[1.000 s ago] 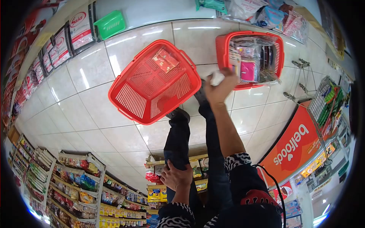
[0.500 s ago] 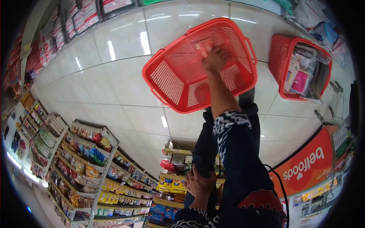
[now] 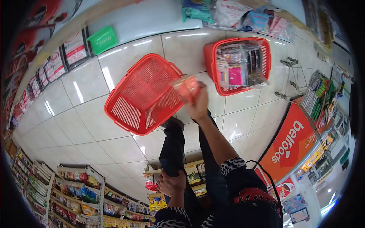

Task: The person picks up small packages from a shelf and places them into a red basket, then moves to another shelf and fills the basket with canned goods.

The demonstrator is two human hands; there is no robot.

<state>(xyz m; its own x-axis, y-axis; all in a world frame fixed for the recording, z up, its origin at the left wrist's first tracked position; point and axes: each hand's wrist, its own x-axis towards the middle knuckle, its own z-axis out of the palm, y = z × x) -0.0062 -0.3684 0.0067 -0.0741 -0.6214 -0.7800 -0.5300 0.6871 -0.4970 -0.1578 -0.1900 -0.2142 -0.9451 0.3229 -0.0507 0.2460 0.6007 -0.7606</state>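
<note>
- Head view, hands: two hands of the person show. The right hand point(image 3: 198, 104) is stretched forward on a patterned sleeve. The left hand point(image 3: 171, 183) lies low on a dark trouser leg point(image 3: 174, 146).
- Right grip: the fingers are pinched round one red-orange packet point(image 3: 185, 88). It is blurred, so its print cannot be read.
- Where the packet is: it is held in the air over the near right rim of the empty red basket point(image 3: 140, 95), between that basket and the filled one.
- Left grip: the fingers are bent over the trouser leg and hold no object. Whether they clasp the cloth cannot be told.
- Baskets: three are on the tiled floor point(image 3: 87, 125).
  - Two are red. One is empty, and the filled red basket point(image 3: 210, 64) holds clear-wrapped goods with pink and dark packs.
  - One is a small green basket point(image 3: 100, 38) by the far shelf.
- Writing: "belfoods" in white letters, with a heart mark, stands on an orange-red sign point(image 3: 291, 146) at the right. The red-and-white bags point(image 3: 74, 47) near the green basket carry labels too small to read.
- Shelves point(image 3: 76, 190) of many small packs fill the lower left.
</note>
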